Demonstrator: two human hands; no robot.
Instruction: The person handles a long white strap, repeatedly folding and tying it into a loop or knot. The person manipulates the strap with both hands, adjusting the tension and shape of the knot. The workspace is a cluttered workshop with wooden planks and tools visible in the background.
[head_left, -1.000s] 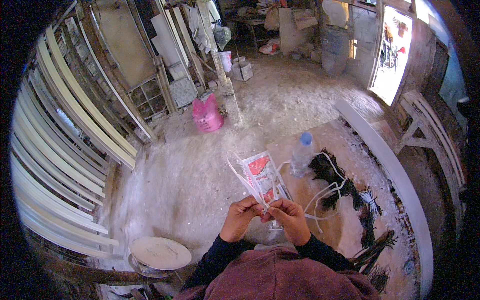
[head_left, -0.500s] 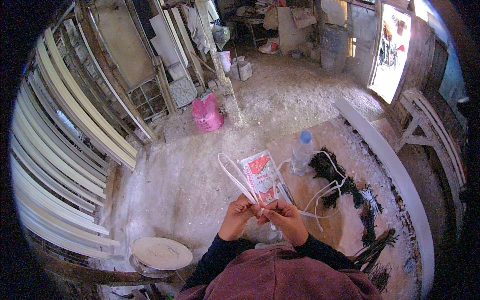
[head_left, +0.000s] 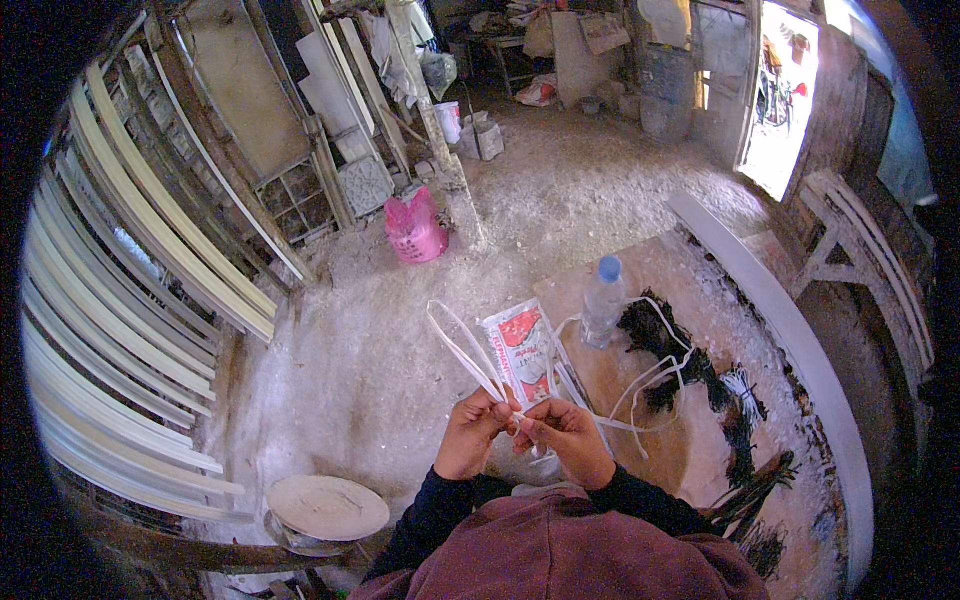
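Observation:
A white flat strap [head_left: 452, 338] is pinched between my two hands, close in front of my body. From my left hand [head_left: 474, 432] a long loop of it stands up and away to the left. My right hand [head_left: 568, 437] meets the left at the fingertips, closed on the same strap. Another length runs right from there and curls in loops [head_left: 640, 428] over the board. Just beyond my fingers lies a white and red printed packet [head_left: 522, 348]. A clear plastic bottle with a blue cap [head_left: 602, 305] stands to its right.
Bundles of black strips [head_left: 738, 440] and a small white bundle [head_left: 742, 392] lie on the brown board [head_left: 600, 385] at right, edged by a long white plank [head_left: 790, 340]. Pale strips [head_left: 120, 380] stack at left. A round disc [head_left: 328, 507] and a pink bag [head_left: 415, 228] stand beyond.
The strap's loop tip has swung slightly left and up. Both hands keep their pinch at nearly the same place, with the fingers shifted a little.

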